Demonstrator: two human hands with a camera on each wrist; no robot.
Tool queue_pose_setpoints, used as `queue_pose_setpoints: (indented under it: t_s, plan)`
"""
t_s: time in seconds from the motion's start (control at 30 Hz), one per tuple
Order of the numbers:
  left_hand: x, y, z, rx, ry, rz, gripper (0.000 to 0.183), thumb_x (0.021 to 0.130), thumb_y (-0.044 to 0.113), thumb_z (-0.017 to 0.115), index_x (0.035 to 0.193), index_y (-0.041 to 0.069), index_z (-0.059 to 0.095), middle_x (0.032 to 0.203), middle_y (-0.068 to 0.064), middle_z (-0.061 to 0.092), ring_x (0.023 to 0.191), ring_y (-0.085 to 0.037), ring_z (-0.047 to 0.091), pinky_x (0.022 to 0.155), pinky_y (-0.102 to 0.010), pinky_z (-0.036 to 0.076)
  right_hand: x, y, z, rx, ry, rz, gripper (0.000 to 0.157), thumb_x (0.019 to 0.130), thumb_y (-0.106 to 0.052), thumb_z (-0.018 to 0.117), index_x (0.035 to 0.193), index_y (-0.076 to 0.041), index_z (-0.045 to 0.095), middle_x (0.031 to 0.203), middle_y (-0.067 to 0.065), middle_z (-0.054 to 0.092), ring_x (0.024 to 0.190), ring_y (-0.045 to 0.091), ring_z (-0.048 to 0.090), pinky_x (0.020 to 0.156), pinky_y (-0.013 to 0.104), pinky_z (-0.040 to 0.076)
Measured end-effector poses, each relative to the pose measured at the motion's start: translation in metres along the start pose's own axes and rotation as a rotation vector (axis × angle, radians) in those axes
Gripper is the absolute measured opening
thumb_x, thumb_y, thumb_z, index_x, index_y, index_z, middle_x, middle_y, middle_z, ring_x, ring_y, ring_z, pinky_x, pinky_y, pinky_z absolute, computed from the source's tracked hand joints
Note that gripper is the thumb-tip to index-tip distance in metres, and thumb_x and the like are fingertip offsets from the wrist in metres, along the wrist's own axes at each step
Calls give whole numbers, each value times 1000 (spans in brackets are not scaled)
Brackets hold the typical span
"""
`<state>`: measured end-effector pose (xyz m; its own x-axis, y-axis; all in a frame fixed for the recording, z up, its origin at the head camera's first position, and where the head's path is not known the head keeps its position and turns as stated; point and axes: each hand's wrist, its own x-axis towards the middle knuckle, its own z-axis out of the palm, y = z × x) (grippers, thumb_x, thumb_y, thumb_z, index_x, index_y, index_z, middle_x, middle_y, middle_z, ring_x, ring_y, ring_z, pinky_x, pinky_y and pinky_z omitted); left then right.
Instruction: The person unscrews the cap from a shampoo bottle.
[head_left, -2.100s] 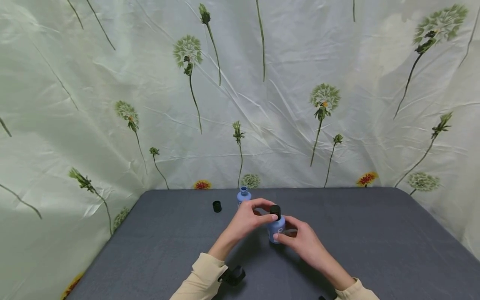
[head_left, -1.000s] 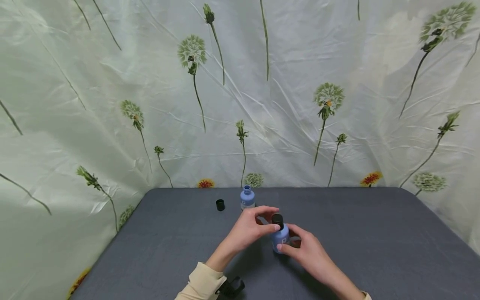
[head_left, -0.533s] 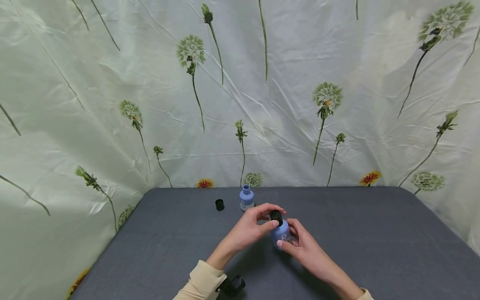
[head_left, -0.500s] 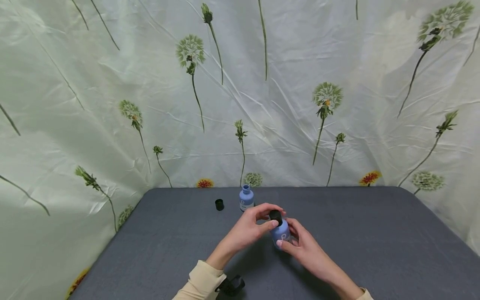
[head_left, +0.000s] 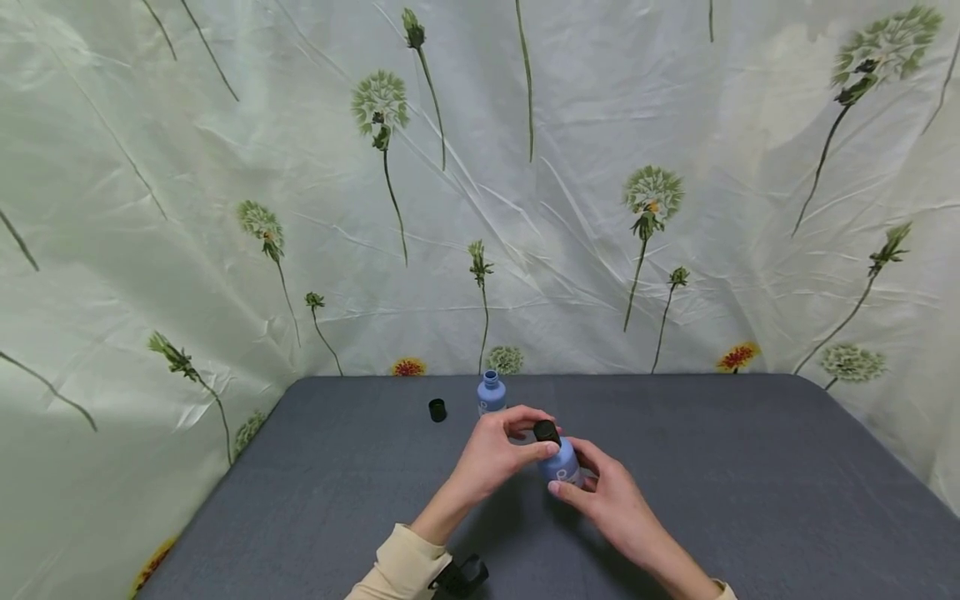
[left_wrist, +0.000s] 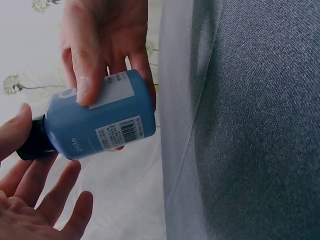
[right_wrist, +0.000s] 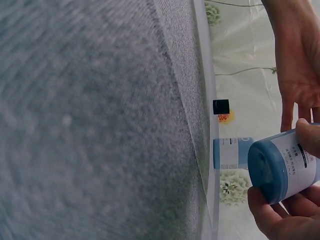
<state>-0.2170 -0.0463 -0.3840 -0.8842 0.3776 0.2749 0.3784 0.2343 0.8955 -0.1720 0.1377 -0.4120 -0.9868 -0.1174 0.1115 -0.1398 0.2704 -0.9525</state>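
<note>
My left hand [head_left: 491, 450] pinches the black cap [head_left: 546, 430] of a blue bottle between thumb and fingers. The bottle [head_left: 561, 463] has its body gripped by my right hand [head_left: 611, 496], the thumb on the near side. It is held above the table, tilted with the cap end toward the left. In the left wrist view the cap [left_wrist: 36, 139] sits on the bottle's neck, and a barcode label [left_wrist: 120, 132] shows on the body. Seen from the right wrist, the bottle's base [right_wrist: 262, 172] faces the camera, with the cap out of frame.
A second blue bottle [head_left: 491, 392] stands upright and uncapped on the dark grey table [head_left: 337, 500], behind my left hand. To its left a loose black cap [head_left: 437, 410] stands on the table. A flower-printed curtain [head_left: 570, 250] hangs behind the table's far edge.
The bottle was nearly upright and now leans with its cap to the left. My left fingers have shifted slightly on the cap. My right hand has kept its grip on the body.
</note>
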Motion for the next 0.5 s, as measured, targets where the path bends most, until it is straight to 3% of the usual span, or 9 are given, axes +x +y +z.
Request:
queue_pose_setpoints:
  t_s: [0.17,0.37,0.5]
  plan:
    - [0,-2,-3,0,-44,26,33,86,24,78,118,23,70,107,11,71,102,-9,61,90,-43,46,-1,-3,-1,-56,16,39,61,80,-19,83,133,-4,56,128,16,60,105,29,65,81,40,55]
    - [0,-3,-13,-37,-185,106,51,92,22,71,140,27,54,130,6,62,123,-14,55,97,-44,44,-1,-3,-2,-111,26,55,60,80,-21,84,132,-7,58,124,11,62,99,25,66,77,39,55]
    - [-1,-3,-21,-36,-261,146,49,94,12,67,138,29,56,138,10,56,129,-16,49,99,-42,42,-1,-4,-3,-143,40,51,59,79,-20,84,132,-8,59,122,10,63,99,23,65,77,39,54]
